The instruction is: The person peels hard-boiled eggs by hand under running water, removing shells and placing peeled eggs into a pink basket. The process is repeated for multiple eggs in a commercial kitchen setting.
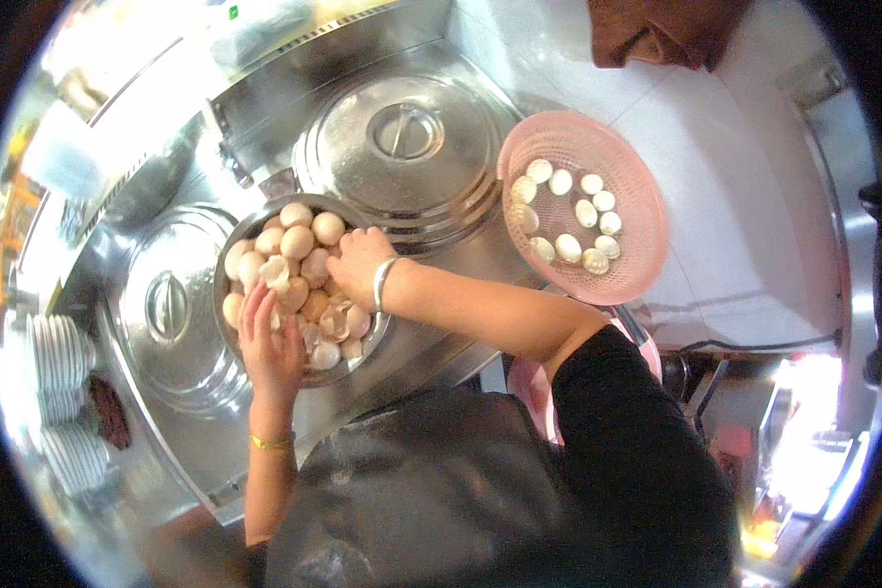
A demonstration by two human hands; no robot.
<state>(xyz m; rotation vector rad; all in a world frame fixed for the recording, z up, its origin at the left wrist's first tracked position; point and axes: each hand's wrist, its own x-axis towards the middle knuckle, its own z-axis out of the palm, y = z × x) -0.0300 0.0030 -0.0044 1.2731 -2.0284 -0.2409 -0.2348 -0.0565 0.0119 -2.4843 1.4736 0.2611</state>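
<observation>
Brown-shelled eggs [297, 242] fill a round metal bowl [221, 323] in front of me, with broken eggshell [275, 270] among them. More cracked shell pieces [334, 321] and a whiter egg [326, 355] lie near its front edge. Over the bowl's left front side is my left hand [272, 338], fingers stretched forward beside the broken shell; whether it grips anything under the fingers is unclear. My right hand [364, 264] reaches over the right rim, its fingertips down among the eggs and partly hidden. Peeled white eggs [567, 248] sit in a pink plastic basket [650, 242] to the right.
A large round metal lid [345, 147] covers a pot behind the bowl, and another lidded pot [143, 323] stands left. Stacks of white plates [62, 353] are at far left. A person's face [661, 33] shows at top right. A pink container [529, 386] is below the basket.
</observation>
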